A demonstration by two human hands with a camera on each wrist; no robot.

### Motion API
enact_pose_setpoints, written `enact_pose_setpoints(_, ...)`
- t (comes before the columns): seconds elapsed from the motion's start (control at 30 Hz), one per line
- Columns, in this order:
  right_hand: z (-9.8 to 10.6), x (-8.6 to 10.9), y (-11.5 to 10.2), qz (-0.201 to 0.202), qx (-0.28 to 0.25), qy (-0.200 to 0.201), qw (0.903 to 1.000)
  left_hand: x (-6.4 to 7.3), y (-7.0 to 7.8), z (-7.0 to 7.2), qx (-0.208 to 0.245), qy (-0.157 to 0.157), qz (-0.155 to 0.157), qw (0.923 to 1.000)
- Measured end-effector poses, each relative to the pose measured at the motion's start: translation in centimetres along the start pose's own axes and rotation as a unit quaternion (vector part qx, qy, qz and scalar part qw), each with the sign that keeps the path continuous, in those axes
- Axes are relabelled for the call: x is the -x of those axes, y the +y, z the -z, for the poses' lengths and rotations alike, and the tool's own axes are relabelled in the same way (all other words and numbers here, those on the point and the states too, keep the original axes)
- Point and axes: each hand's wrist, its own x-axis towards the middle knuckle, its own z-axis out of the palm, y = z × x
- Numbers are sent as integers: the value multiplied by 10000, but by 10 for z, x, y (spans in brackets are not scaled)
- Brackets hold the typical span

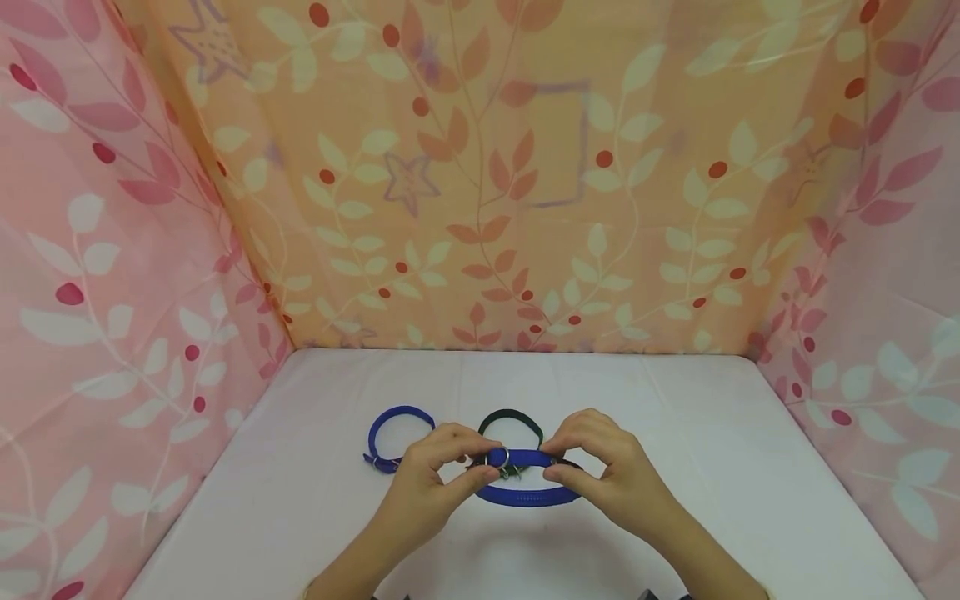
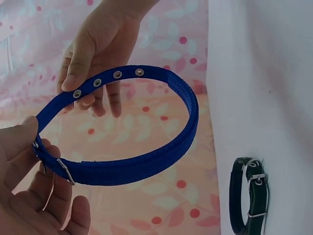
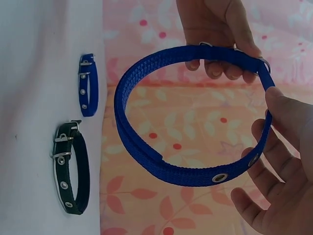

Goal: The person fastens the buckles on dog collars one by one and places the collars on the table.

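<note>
A blue pet collar, bent into a loop, is held up above the table between both hands. My left hand pinches it beside its metal D-ring and buckle, thumb on one side and fingers on the other. With thumb and fingers, my right hand pinches the strap end with the metal eyelets. In the right wrist view, the tip of this strap lies near the ring at the left hand; whether it passes through the buckle, I cannot tell.
A second blue collar and a dark green collar, both looped, stand on the white table beyond the hands. Floral cloth walls enclose the table at the back and on both sides.
</note>
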Motion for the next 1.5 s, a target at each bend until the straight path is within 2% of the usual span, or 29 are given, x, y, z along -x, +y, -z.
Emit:
enact_pose_setpoints(0.13, -3, 2, 3, 138, 67, 61, 9999, 0, 3, -1, 15, 22, 147, 9999)
enact_pose_setpoints(0.4, -6, 2, 1, 431, 243, 144, 9987, -1, 4, -4, 34, 337, -46, 9994)
enact_pose_setpoints(0.67, -10, -1, -1, 918, 543, 227, 9940, 0, 5, -7, -109, -33, 54, 9999)
enact_pose_setpoints(0.97, -14, 1, -5, 856, 617, 182, 9943, 3, 6, -8, -272, 216, 230, 9991)
enact_pose_setpoints(1.2, -27, 2, -10, 852, 250, 160, 9959, 5, 0, -15, -267, 139, -46, 9995)
enact_pose_setpoints(1.5, -33, 6, -14, 417, 57, 185, 9989, 6, -2, -18, -234, 225, -637, 9974)
